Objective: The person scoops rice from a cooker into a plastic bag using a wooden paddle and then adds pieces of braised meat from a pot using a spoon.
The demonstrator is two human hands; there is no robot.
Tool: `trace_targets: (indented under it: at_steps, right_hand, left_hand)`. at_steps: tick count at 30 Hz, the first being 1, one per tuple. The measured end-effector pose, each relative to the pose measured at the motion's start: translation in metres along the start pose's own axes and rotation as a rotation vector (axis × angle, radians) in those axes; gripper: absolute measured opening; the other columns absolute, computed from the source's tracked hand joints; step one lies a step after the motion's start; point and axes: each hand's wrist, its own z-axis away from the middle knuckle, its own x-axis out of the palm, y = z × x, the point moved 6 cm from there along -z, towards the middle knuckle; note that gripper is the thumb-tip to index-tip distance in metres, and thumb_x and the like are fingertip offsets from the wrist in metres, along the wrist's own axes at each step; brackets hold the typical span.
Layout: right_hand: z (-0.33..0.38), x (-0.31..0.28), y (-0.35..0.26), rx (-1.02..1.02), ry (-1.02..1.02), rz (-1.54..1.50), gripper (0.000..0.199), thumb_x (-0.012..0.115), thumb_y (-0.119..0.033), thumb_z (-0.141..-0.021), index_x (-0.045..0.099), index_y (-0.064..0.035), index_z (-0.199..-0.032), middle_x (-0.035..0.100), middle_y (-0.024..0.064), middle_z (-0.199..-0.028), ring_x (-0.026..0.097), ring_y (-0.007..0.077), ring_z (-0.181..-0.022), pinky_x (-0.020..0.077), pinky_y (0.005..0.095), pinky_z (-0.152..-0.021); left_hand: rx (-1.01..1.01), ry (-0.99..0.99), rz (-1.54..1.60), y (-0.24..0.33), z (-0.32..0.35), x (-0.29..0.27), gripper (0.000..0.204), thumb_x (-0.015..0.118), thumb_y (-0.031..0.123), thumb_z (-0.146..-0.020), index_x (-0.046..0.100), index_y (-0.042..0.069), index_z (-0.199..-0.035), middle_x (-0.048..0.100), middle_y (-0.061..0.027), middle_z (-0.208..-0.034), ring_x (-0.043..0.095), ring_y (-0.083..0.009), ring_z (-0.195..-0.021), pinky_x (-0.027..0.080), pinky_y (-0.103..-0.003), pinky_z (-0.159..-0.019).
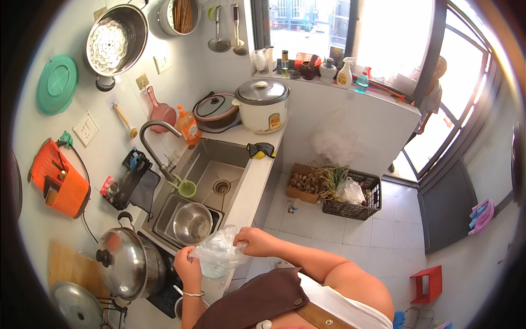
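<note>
A clear plastic bag (218, 253) is hanging between the two hands, in front of the person's body and over the near end of the pale counter (247, 198). Left hand (188, 264): fingertips are pinching the bag's left edge. Right hand (255, 242): fingers are curling closed on its upper right side. Key relation: the bag is lying directly between the grips, its gathered upper part running roughly sideways from hand to hand, the loose part drooping below; whether it is touching the counter, or holding anything, cannot be told. The left hand is sitting nearer the lidded steel pot (127, 262); the right is sitting on the floor side. Just beyond the bag, a steel bowl (193, 223) is resting at the near end of the sink (205, 156), with a green strainer (187, 189) near it. Farther along the worktop, a rice cooker (262, 107) is standing beside a lidded pan (216, 109). Room: on the tiled floor (378, 237), a cardboard box (303, 185) and a black crate (352, 213) are standing against the low wall; another person (432, 101) is showing beside the doorway at right.
</note>
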Motion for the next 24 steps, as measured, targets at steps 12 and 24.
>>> trace_targets:
  at_steps: [12,24]
  right_hand:
    - [0.006,-0.020,0.013,0.143,0.234,-0.030,0.028,0.053,-0.006,-0.077,0.055,-0.0056,-0.105,0.062,0.0187,-0.090,0.059,0.0346,-0.087,0.0465,0.0411,-0.076]
    - [-0.031,-0.021,0.059,0.232,0.330,0.754,0.016,0.051,-0.020,-0.081,0.066,-0.0126,-0.077,0.066,0.0090,-0.071,0.064,0.0304,-0.067,0.0502,0.0419,-0.058]
  left_hand:
    - [-0.002,-0.042,-0.066,-0.010,0.001,0.012,0.017,0.059,-0.003,-0.064,0.055,-0.002,-0.080,0.055,-0.0160,-0.080,0.055,-0.0337,-0.076,0.044,-0.039,-0.069]
    - [0.047,-0.257,-0.412,0.006,-0.027,0.025,0.033,0.071,0.020,-0.072,0.066,0.005,-0.101,0.065,-0.0182,-0.100,0.060,-0.0381,-0.091,0.048,-0.044,-0.076]
